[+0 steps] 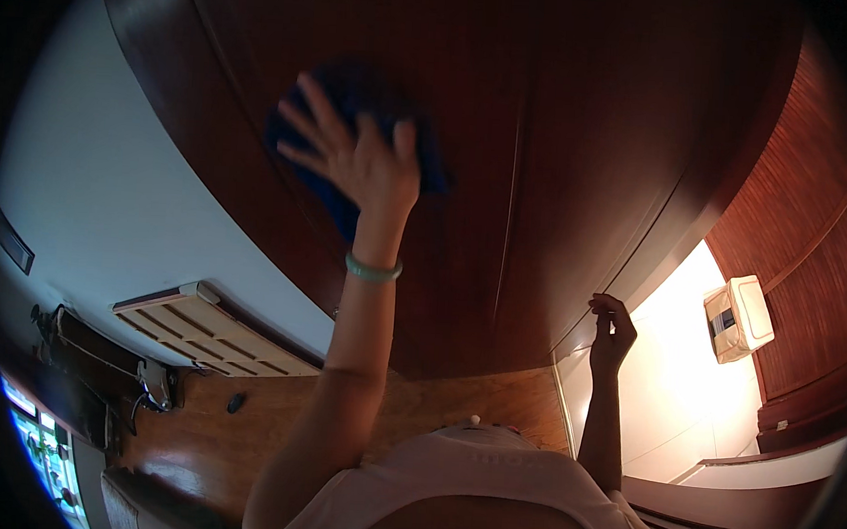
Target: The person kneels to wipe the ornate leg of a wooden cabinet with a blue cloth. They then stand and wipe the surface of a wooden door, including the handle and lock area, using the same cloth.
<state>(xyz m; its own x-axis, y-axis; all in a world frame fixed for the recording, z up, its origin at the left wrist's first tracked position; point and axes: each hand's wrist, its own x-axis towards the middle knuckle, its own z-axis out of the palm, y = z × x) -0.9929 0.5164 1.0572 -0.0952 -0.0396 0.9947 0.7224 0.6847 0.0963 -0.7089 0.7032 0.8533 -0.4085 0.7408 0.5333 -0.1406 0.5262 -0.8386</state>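
My left hand (371, 165) presses flat, fingers spread, on a dark blue cloth (353, 106) against a dark red-brown wooden door (452, 266). Motion blurs the hand a little, and part of the cloth is hidden beneath it. A pale green bangle (373, 269) circles that wrist. Lower and to the right, my right hand (612, 332) is raised beside the door's right edge. Its fingers are loosely bent, a gap shows between them and the thumb, and nothing is seen in it. Whether its fingertips touch the door edge I cannot tell.
Wood flooring (207, 411) runs below the door. On the left are a pale wall (112, 176), a slatted panel (219, 329), a dark furniture piece (96, 351) and a window (44, 446). Across the lit pale floor (661, 392) on the right, a beige storage box (740, 317) stands by reddish wood panelling (817, 285).
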